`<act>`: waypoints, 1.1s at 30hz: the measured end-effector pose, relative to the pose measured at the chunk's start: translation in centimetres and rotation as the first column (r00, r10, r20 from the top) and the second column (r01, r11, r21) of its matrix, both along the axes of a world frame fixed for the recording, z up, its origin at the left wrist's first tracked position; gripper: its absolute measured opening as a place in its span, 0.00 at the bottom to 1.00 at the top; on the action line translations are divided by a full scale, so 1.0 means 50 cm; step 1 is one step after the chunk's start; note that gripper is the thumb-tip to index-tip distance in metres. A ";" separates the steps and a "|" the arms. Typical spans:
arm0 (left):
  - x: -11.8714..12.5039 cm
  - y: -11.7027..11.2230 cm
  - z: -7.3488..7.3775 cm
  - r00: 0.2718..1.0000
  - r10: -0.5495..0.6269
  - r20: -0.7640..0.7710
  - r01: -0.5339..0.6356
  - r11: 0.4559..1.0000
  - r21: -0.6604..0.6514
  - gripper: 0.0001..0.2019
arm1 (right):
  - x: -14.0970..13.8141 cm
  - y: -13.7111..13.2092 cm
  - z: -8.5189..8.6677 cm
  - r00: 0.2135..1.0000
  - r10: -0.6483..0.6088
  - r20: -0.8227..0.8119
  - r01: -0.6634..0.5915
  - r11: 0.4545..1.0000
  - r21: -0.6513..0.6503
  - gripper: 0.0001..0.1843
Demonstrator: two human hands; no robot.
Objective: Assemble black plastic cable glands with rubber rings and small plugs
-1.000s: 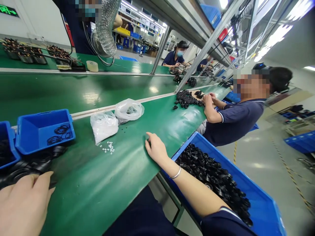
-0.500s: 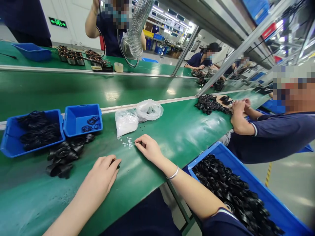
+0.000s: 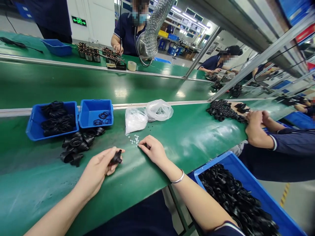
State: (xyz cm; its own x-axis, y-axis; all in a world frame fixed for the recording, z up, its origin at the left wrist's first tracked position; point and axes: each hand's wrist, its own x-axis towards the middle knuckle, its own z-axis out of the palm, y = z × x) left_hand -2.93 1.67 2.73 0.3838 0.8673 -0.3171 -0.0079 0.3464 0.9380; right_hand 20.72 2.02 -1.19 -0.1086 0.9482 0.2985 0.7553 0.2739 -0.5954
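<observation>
My left hand [image 3: 104,162] is closed around a black plastic fitting [image 3: 117,157], held a little above the green tabletop with its narrow end tilted up. Thumb and index finger of my right hand [image 3: 154,149] are pinched together at the edge of a scatter of small white pieces [image 3: 134,140]. Whatever lies between those fingertips is too small to make out. Just behind the white pieces is a clear plastic bag [image 3: 136,120] with white contents, touching a second, opened bag [image 3: 159,110]. More black fittings [image 3: 77,141] lie in a heap to the left of my left hand.
Two blue bins [image 3: 52,135] [image 3: 96,113] hold black cords and rings at left. A large blue crate [image 3: 232,157] of black parts stands by my right arm. A co-worker's hands [image 3: 256,119] are beside a black pile [image 3: 221,109]. A metal rail [image 3: 192,103] runs behind.
My left hand has turned and lifted, bringing the black fitting into plain sight. My right hand stays pinched by the white pieces. The whole view has shifted, so the scene sits further right.
</observation>
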 end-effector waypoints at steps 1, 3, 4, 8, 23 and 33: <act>0.001 0.001 0.003 0.996 0.037 0.080 -0.031 0.997 -0.076 0.20 | 0.001 -0.001 0.001 1.000 0.005 0.000 -0.005 1.000 -0.001 0.04; 0.002 0.003 0.007 0.984 0.080 0.159 -0.051 0.982 -0.180 0.20 | 0.003 -0.003 0.001 1.000 0.017 -0.007 -0.017 1.000 -0.006 0.04; 0.002 0.004 0.008 0.981 0.092 0.168 -0.055 0.975 -0.213 0.20 | 0.005 -0.004 0.001 1.000 0.025 -0.015 -0.025 1.000 -0.009 0.04; 0.001 0.001 0.006 0.980 0.092 0.178 -0.037 0.956 -0.291 0.18 | 0.008 -0.008 -0.002 0.997 0.044 -0.059 -0.045 0.999 -0.007 0.05; -0.003 -0.005 -0.010 0.976 -0.110 0.191 0.140 0.979 -0.151 0.17 | 0.002 -0.006 -0.014 0.999 -0.008 -0.034 0.008 1.000 0.009 0.05; 0.013 -0.015 -0.050 0.971 -0.228 0.077 0.224 0.973 0.059 0.16 | -0.014 -0.016 -0.016 0.992 0.043 0.122 -0.057 0.992 0.115 0.08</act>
State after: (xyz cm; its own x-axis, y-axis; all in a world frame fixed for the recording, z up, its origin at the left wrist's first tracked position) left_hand -2.27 0.91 0.23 0.5944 0.7690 -0.2351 -0.0129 0.3014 0.9534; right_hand 20.01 1.21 -1.99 -0.1964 0.8996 0.3900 0.8025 0.3761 -0.4633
